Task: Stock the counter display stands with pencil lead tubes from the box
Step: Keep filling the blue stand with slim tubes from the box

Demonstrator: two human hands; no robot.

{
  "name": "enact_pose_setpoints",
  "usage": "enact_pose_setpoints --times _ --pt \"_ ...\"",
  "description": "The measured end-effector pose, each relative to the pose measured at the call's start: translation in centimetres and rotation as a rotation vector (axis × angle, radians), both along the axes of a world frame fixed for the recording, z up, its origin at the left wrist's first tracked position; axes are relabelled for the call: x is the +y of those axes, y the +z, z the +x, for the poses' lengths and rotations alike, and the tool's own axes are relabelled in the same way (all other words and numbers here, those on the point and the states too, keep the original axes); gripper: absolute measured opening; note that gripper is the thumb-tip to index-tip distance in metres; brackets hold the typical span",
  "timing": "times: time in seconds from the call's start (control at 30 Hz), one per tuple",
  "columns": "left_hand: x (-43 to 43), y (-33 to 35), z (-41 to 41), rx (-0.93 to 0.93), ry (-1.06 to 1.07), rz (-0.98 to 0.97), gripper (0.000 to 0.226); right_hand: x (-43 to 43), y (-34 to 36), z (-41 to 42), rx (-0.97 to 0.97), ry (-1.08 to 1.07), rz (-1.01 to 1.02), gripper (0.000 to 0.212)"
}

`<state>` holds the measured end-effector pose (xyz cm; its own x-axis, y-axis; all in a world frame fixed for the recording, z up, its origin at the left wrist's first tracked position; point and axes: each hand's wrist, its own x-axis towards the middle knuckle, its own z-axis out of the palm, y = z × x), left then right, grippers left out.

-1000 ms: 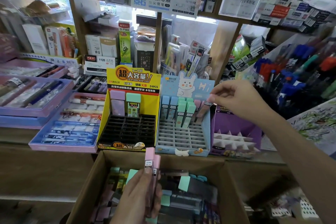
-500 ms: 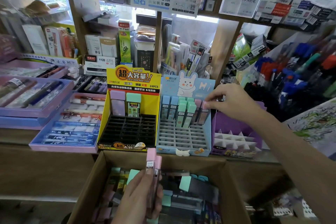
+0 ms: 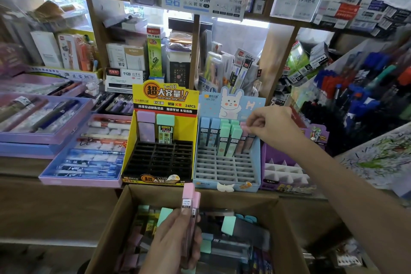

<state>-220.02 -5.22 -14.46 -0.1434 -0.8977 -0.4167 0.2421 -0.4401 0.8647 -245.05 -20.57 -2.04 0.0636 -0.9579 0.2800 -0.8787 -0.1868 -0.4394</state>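
Your right hand's fingers (image 3: pixel 253 121) pinch the pink cap of a lead tube (image 3: pixel 244 138) standing in the far right slot of the blue rabbit stand (image 3: pixel 226 169), beside the green and blue tubes there. Your left hand (image 3: pixel 175 240) grips two pink-capped tubes (image 3: pixel 190 204) upright over the cardboard box (image 3: pixel 106 224) near you, which holds more tubes. Left of the blue stand on the surface, the yellow stand (image 3: pixel 160 158) carries only a few tubes in its far row.

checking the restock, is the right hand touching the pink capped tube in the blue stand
Touching. The head view shows the right hand with fingertips pinched on the pink capped tube standing in the blue stand.
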Motion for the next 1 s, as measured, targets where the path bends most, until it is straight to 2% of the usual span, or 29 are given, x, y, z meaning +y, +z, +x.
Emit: enact_pose_setpoints --times 0.23,0.3,0.4,0.47,0.53,0.63,0.73,1.0 --pt "0.0 -0.4 0.1 0.02 -0.003 0.006 0.035 0.4 0.2 0.3 0.234 -0.026 -0.075 0.011" --pt "0.0 -0.2 0.2 0.028 -0.007 0.01 0.035 0.8 0.4 0.6 0.239 -0.011 -0.104 0.011" --pt "0.2 0.0 0.2 0.044 0.0 -0.008 0.03 2.0 0.5 1.5 0.04 0.069 -0.143 0.007" --pt "0.3 0.1 0.1 0.061 -0.002 -0.025 0.024 3.2 0.2 2.5 -0.157 0.134 -0.084 0.01" --pt "0.4 0.2 0.1 0.068 -0.008 -0.071 0.018 4.3 -0.5 3.6 -0.276 0.217 0.025 0.009" --pt "0.5 0.4 0.0 0.057 -0.013 -0.146 0.019 5.3 -1.9 4.7 -0.324 0.323 0.169 0.004" --pt "0.5 0.2 0.1 0.064 -0.004 -0.195 0.029 5.9 -3.3 5.3 -0.333 0.411 0.314 0.012" --pt "0.4 0.1 0.1 0.022 -0.012 -0.214 0.03 6.8 -4.1 5.5 -0.351 0.499 0.475 0.014"
